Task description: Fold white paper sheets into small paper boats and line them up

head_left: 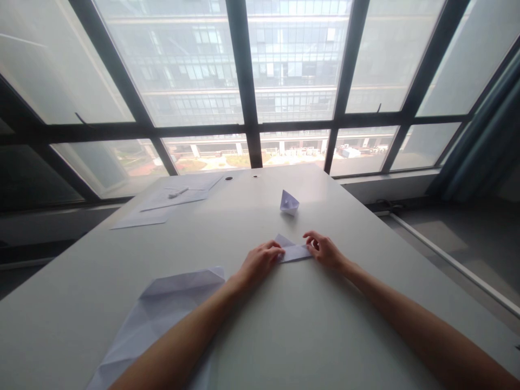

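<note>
A small folded sheet of white paper point(296, 253) lies on the table between my hands, with a pointed flap sticking up at its back left. My left hand point(262, 257) grips its left end, the thumb resting on the front strip. At the other end, my right hand point(323, 250) pinches the paper's right edge between curled fingers and thumb. Just beyond it stands a folded paper boat point(289, 203). Under my left forearm lies a large creased sheet of paper point(162, 311), partly covered by the arm.
Flat paper sheets point(179, 196) lie at the table's far left, with a small white object point(177, 193) on top, too blurred to name. The white table point(325, 336) reaches towards large windows and has a round cable hole point(228, 178) near its far edge. A curtain point(479, 141) hangs at right.
</note>
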Demonstrator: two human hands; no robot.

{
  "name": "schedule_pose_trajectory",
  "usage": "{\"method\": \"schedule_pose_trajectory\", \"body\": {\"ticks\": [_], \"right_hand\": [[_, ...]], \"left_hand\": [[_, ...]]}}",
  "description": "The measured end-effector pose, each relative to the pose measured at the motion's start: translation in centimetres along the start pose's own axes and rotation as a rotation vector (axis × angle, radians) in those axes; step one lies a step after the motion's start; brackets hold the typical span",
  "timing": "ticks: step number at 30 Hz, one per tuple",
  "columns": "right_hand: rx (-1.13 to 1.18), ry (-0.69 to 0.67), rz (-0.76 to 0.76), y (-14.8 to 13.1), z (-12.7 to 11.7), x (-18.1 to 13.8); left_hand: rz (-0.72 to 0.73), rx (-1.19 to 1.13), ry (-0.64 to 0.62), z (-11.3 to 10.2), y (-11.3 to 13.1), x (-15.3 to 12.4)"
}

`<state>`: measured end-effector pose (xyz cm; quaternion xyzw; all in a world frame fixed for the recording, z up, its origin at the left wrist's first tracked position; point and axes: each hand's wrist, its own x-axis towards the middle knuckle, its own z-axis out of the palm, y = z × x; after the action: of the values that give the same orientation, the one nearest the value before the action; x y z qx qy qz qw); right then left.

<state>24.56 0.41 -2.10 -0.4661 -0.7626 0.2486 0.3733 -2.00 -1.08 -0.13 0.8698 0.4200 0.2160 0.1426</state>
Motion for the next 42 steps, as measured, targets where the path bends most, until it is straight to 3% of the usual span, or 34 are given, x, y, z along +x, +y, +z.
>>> {"method": "schedule_pose_trajectory", "body": {"ticks": [5, 17, 24, 33, 38, 42], "right_hand": [[0.071, -0.007, -0.004, 0.0, -0.3, 0.0], [0.232, -0.234, 0.036, -0.1, -1.1, -0.1], [0.201, -0.247, -0.002, -0.3, -1.0, -0.1], [-0.192, -0.130, -0.114, -1.6, -0.1, -0.3], [-0.241, -0.049, -0.099, -0.6, 0.2, -0.3], [-0.197, -0.006, -0.003, 0.3, 0.0, -0.1]], "left_hand": [[0.002, 0.009, -0.012, 0.0, 0.0, 0.0], [0.001, -0.033, 0.008, 0.1, -0.1, -0.1], [0.015, -0.007, -0.004, 0.1, -0.2, -0.1], [0.014, -0.025, -0.005, 0.2, -0.4, 0.0], [0.011, -0.029, -0.005, 0.2, -0.4, 0.0], [0.011, -0.043, -0.006, 0.3, -0.6, 0.0]]}}
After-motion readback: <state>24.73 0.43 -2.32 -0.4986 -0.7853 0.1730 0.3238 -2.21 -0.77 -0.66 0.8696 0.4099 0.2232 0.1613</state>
